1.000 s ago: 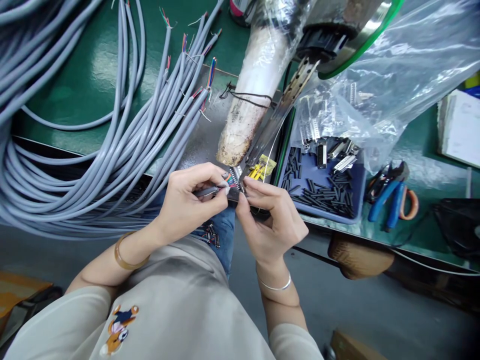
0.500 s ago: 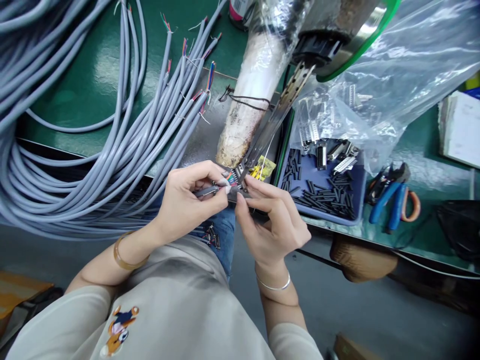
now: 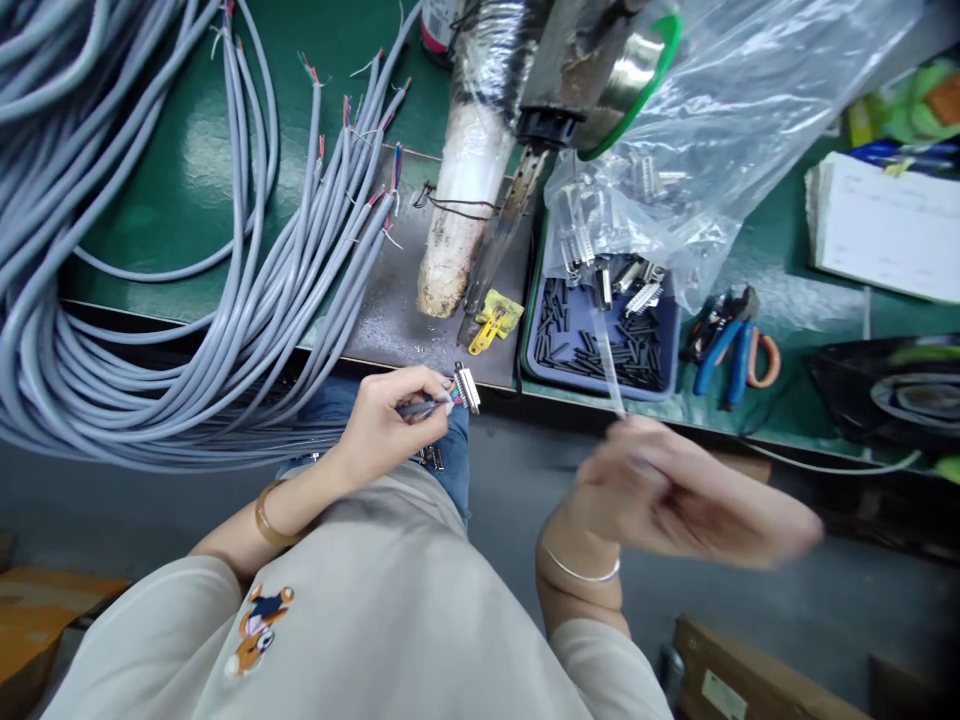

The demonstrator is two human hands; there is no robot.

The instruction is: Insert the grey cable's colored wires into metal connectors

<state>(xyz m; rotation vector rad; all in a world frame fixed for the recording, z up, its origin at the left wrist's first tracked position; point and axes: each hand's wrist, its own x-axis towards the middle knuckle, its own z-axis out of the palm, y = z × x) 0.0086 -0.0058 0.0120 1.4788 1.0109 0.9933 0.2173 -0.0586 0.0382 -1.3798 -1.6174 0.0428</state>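
My left hand (image 3: 401, 415) pinches a grey cable just behind its coloured wires, which run into a metal connector (image 3: 466, 388) held over my lap. My right hand (image 3: 675, 490) is off to the right, below the tray, and smeared by motion; its finger shape and anything in it are unclear. A pale blurred streak reaches from its fingertips up to the blue tray (image 3: 531, 340), which holds short black tubes (image 3: 630, 355) and metal connectors. Left of the tray, a metal holder (image 3: 510, 220) slants down beside a white wrapped cylinder (image 3: 457, 190), close to a yellow piece (image 3: 495, 320).
Many grey cables (image 3: 292, 260) with stripped ends cover the left of the green table (image 3: 802, 300). A solder reel (image 3: 637, 85) with a green rim stands at the top. Blue-handled pliers (image 3: 739, 355), a plastic bag (image 3: 757, 110) and a paper stack (image 3: 885, 225) lie to the right.
My right hand has left the connector and moved far right. My left hand has drawn the connector down slightly, away from the metal holder. The view has shifted right.
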